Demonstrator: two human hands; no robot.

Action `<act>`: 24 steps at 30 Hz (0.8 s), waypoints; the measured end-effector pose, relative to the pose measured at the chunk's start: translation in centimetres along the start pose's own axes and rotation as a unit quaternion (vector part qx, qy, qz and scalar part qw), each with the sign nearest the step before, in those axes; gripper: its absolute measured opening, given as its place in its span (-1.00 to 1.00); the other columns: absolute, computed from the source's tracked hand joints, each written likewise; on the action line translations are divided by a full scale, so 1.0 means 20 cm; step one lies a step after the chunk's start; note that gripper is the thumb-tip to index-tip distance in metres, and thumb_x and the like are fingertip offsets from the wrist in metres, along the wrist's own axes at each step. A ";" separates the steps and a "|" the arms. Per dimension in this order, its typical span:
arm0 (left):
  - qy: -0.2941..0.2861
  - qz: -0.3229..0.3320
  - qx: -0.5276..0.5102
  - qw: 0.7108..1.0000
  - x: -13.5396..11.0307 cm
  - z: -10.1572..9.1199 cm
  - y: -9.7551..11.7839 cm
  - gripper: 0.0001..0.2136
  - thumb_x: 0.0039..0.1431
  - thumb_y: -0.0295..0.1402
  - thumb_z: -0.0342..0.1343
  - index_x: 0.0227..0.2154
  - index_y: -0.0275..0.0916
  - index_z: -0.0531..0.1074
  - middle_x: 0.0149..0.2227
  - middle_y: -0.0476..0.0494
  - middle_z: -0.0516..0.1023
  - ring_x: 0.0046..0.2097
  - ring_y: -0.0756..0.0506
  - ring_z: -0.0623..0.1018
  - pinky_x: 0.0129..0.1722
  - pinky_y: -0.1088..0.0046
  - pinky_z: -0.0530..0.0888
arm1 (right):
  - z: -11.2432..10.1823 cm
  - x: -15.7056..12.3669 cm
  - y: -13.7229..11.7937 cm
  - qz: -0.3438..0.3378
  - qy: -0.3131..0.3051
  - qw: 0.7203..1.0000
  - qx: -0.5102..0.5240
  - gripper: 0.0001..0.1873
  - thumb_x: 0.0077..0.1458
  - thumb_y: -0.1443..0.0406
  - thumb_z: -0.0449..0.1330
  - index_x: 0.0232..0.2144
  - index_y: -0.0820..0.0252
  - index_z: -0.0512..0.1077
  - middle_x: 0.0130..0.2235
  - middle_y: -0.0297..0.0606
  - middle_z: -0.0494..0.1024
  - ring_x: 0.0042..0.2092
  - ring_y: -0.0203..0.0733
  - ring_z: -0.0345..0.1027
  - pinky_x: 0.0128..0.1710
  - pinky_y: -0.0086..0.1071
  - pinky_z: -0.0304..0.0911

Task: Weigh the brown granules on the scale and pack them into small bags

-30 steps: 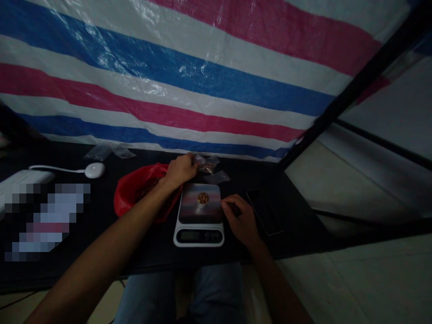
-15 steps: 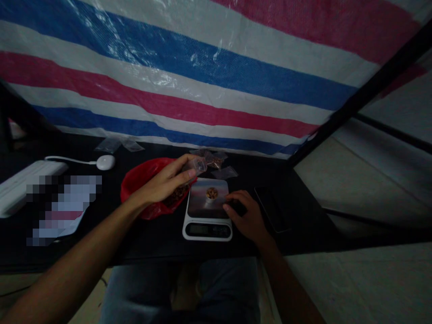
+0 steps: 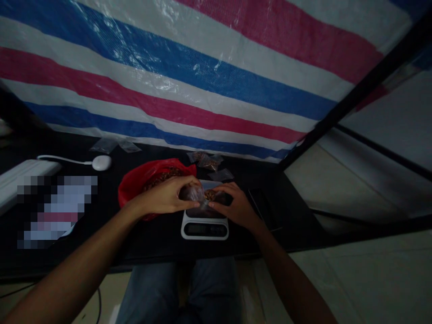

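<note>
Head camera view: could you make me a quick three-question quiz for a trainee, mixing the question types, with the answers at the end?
1. Which side of the scale is the red bag on, as the person sees it?
2. Fill in the blank: the left hand holds a ____.
3. True or false: brown pieces lie inside the red bag.

Key:
1. Left.
2. Clear bag.
3. True.

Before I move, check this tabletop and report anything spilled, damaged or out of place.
Nothing stands out: the scale sits flat, the red bag lies open with brown pieces inside, and the left hand holds a clear bag. The pixelated item at left cannot be judged.
</note>
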State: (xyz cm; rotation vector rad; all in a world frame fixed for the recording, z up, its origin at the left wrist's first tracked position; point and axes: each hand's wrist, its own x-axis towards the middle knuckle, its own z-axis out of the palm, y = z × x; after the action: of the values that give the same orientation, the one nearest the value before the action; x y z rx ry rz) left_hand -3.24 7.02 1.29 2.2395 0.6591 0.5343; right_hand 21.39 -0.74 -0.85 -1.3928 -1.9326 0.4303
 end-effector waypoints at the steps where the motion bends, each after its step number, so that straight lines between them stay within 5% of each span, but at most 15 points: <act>1: 0.003 -0.004 0.012 1.000 0.00 0.00 0.00 -0.62 0.13 -0.10 0.25 -0.07 -0.22 0.47 -0.10 -0.16 0.61 -0.11 -0.19 0.60 -0.11 0.33 0.48 | 0.00 0.00 0.00 0.006 0.005 1.000 0.004 -0.69 0.00 0.27 0.45 -0.16 0.09 0.58 -0.14 -0.24 0.63 -0.05 -0.07 0.45 0.02 -0.15 0.32; 8: 0.046 -0.021 0.089 0.995 0.00 0.05 0.01 -0.62 0.16 -0.06 0.21 -0.06 -0.16 0.43 -0.09 -0.17 0.61 -0.11 -0.24 0.60 -0.16 0.31 0.44 | -0.12 0.06 -0.07 -0.020 0.002 1.000 0.000 -0.67 0.02 0.31 0.41 -0.12 0.11 0.55 -0.11 -0.19 0.63 -0.06 -0.06 0.49 0.00 -0.15 0.34; 14: 0.093 -0.005 0.054 0.994 0.01 0.09 0.02 -0.63 0.22 -0.06 0.16 -0.04 -0.18 0.40 -0.10 -0.17 0.60 -0.15 -0.21 0.59 -0.17 0.31 0.44 | -0.23 0.21 -0.19 -0.123 -0.094 0.983 -0.095 -0.68 0.04 0.30 0.39 -0.11 0.10 0.55 -0.11 -0.20 0.62 -0.06 -0.03 0.44 0.01 -0.11 0.30; 24: 0.135 0.018 -0.018 0.990 0.01 0.11 0.03 -0.61 0.24 -0.07 0.17 -0.01 -0.23 0.39 -0.18 -0.13 0.58 -0.25 -0.13 0.55 -0.26 0.36 0.41 | -0.31 0.40 -0.38 -0.185 -0.209 0.954 -0.108 -0.68 0.06 0.36 0.35 -0.08 0.12 0.60 -0.13 -0.20 0.55 -0.12 -0.12 0.45 -0.09 -0.27 0.35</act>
State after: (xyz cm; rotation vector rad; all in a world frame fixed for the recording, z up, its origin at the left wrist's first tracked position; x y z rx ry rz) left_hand -1.62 5.63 0.45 2.1677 0.7391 0.8718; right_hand 19.14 3.03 11.07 -1.0860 -2.5938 0.3583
